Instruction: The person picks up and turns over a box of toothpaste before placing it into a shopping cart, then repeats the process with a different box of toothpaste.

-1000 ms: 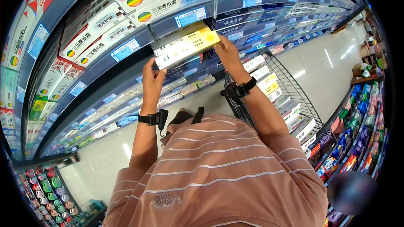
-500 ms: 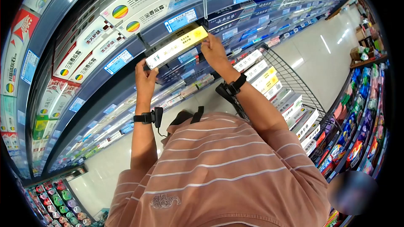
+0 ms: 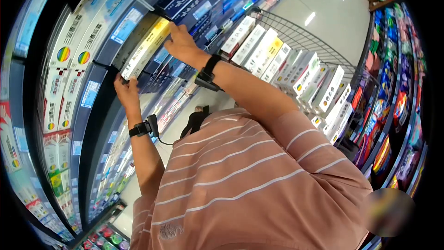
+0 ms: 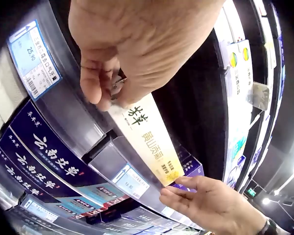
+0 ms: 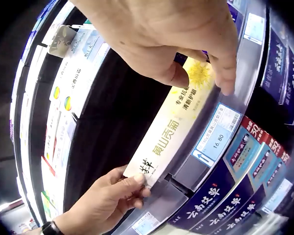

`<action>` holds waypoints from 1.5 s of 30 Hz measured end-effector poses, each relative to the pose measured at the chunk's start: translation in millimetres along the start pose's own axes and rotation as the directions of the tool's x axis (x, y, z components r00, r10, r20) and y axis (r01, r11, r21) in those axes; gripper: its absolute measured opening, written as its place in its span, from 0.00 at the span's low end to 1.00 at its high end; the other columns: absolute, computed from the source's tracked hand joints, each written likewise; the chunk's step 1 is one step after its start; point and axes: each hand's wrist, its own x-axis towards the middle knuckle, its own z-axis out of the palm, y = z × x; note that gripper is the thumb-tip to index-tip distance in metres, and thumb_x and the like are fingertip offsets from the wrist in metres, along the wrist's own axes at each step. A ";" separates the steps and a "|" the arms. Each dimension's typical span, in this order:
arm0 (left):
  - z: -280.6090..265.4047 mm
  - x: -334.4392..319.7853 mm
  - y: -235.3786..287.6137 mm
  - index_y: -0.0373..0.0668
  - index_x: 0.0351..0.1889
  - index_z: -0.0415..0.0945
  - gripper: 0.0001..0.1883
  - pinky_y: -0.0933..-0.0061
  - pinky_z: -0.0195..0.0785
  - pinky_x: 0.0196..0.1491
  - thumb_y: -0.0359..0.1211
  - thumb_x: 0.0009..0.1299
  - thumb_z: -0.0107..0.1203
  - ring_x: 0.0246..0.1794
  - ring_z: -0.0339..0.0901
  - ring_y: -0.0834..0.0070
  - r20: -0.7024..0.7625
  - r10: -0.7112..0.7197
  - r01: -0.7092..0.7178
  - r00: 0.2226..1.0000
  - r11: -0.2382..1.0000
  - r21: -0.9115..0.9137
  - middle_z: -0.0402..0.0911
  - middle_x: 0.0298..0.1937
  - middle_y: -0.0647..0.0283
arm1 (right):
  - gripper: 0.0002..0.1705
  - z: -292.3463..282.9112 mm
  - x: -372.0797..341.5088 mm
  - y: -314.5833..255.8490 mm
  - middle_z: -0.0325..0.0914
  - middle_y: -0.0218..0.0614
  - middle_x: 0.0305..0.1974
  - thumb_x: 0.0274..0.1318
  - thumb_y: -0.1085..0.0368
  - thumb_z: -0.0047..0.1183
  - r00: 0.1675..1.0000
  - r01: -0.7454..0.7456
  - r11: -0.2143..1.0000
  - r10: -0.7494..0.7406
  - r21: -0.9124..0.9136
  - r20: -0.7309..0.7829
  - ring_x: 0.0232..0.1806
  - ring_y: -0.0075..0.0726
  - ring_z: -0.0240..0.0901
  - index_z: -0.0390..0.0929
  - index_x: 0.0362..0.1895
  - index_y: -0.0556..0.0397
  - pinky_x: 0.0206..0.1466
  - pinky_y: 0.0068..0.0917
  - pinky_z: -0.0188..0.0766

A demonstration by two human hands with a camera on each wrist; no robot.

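A long white-and-yellow toothpaste box point(image 3: 149, 46) lies along the front of a shelf, between my two hands. My left hand point(image 3: 128, 93) pinches its white end, thumb on the front; in the left wrist view this hand hides that end. At the yellow end, my right hand point(image 3: 182, 44) grips with thumb and fingers, as the right wrist view shows from above. The yellow flower print on the box point(image 5: 198, 76) shows between them. A blue price label point(image 5: 218, 134) sits on the shelf edge right beside the box.
A wire shopping cart point(image 3: 319, 41) stands to my right, with several toothpaste boxes point(image 3: 263, 51) in it. Dark blue toothpaste boxes point(image 4: 44, 152) fill the neighbouring shelf. White boxes with rainbow discs point(image 3: 74, 58) stand to the left. Bagged goods point(image 3: 384, 111) line the far-right shelf.
The head view has turned, so the shelves run more steeply and more of the cart shows. Both hands keep hold of the toothpaste box, whose front now lies along the shelf edge.
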 end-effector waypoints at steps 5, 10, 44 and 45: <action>1.4 13.0 -35.0 0.32 0.69 0.64 0.33 0.70 0.75 0.47 0.30 0.69 0.65 0.43 0.81 0.65 -0.006 0.212 -0.209 0.977 0.965 0.161 0.75 0.60 0.46 | 0.38 4.5 -0.6 9.5 0.69 0.62 0.55 0.58 0.60 0.52 0.996 -0.091 0.994 0.091 0.061 0.011 0.56 0.67 0.70 0.61 0.70 0.63 0.63 0.44 0.69; 3.0 -24.9 14.7 0.33 0.71 0.64 0.33 0.68 0.74 0.48 0.35 0.71 0.63 0.46 0.78 0.67 -0.037 0.199 -0.182 0.979 0.946 0.268 0.75 0.60 0.47 | 0.34 -12.3 -21.7 41.9 0.75 0.61 0.51 0.57 0.60 0.54 0.990 -0.143 0.988 0.141 0.059 0.030 0.54 0.63 0.74 0.66 0.67 0.60 0.60 0.44 0.72; 89.1 -172.2 51.6 0.37 0.67 0.66 0.26 0.72 0.76 0.40 0.34 0.75 0.59 0.36 0.82 0.73 0.478 -0.206 0.177 0.854 0.979 0.106 0.81 0.46 0.56 | 0.47 -227.6 -48.6 262.6 0.77 0.67 0.53 0.44 0.49 0.71 0.670 -0.733 0.660 0.657 -0.165 -0.346 0.54 0.64 0.79 0.61 0.61 0.61 0.54 0.48 0.79; 90.4 -172.9 53.8 0.36 0.68 0.66 0.26 0.72 0.76 0.40 0.34 0.75 0.59 0.36 0.82 0.72 0.485 -0.211 0.179 0.849 0.977 0.114 0.81 0.46 0.56 | 0.47 -227.5 -49.4 264.7 0.77 0.67 0.52 0.44 0.49 0.71 0.663 -0.736 0.661 0.664 -0.142 -0.346 0.53 0.64 0.80 0.60 0.61 0.61 0.52 0.48 0.80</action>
